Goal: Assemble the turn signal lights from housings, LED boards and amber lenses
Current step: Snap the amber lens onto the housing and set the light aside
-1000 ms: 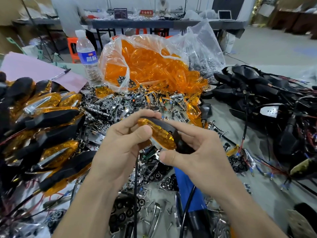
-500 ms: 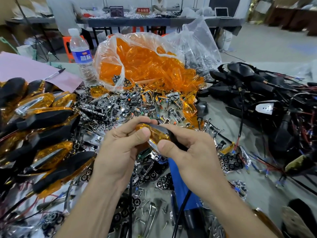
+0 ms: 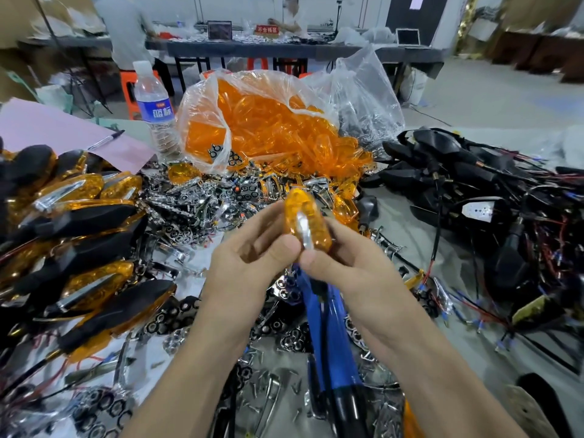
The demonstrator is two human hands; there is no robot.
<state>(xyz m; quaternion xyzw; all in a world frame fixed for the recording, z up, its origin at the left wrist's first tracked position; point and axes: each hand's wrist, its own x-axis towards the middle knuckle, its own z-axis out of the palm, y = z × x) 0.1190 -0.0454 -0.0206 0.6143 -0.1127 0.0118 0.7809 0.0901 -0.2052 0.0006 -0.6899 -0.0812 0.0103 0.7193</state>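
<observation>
Change: since the earlier frames the light (image 3: 308,221) has swung from lying across, left to right, to standing end-on between the hands.
Left hand (image 3: 252,263): thumb and fingers pinch the light's left edge, close to its near end.
Right hand (image 3: 347,263): thumb presses the near end and fingers curl behind the right edge, so both hands grasp the same piece.
Place: the light is held up off the table, above the scattered chrome parts (image 3: 196,210), touching only the hands.
Long axis: near to far, leaning slightly left.
Pointing: the rounded tip aims far and upward; the other end is hidden in the hands.
Face: the amber lens with its chrome strip looks toward the camera; the black shell behind is mostly hidden.
Stage: the lens looks seated, so this is probably a final press or check.
Done: a pile of finished lights (image 3: 79,248) lies at the left.
Left to do: many wired black housings (image 3: 474,191) wait at the right.
Far stock: a full bag of lenses (image 3: 268,131) suggests much work remains.
</observation>
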